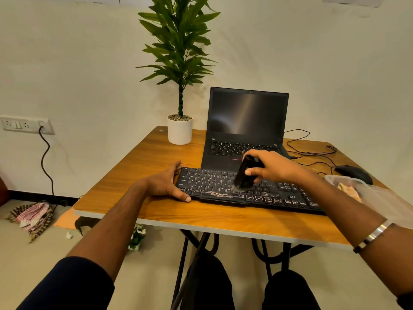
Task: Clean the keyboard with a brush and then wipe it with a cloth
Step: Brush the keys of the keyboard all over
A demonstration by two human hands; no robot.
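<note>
Head view: wooden table (156, 162) bore an open laptop (245, 121), with a black keyboard (223, 186) at its front. Left hand (165, 182), fingers straight, braced the keyboard's left end. Right hand (270, 166) gripped a black brush (243, 173), bristles touching mid-keys.

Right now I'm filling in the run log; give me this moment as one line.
stage: brushing | right hand: grips brush, bristles on keyboard | left hand: steadies keyboard's left end | cloth: not in use
</note>
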